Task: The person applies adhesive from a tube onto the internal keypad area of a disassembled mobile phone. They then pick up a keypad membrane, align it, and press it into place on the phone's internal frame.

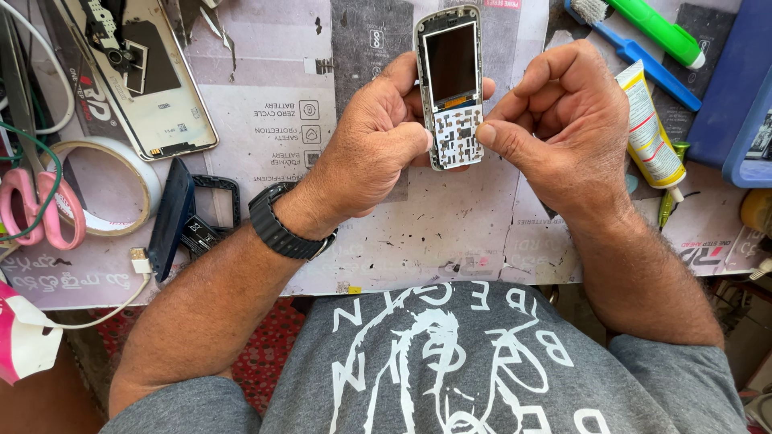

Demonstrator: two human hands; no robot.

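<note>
A small bar phone (450,80) with its front cover off stands upright between my hands, its dark screen above the bare keypad board. My left hand (374,145) grips its left side, thumb pressed at the keypad board. My right hand (563,112) holds the right edge, thumb tip touching the keypad area. A black watch (281,229) is on my left wrist.
A worn paper-covered bench (418,233) lies below. A tablet back cover (141,68), tape roll (112,189), pink scissors (40,213) and black phone frames (193,217) sit left. A glue tube (651,128), green and blue brushes (655,36) and a blue tray (744,96) sit right.
</note>
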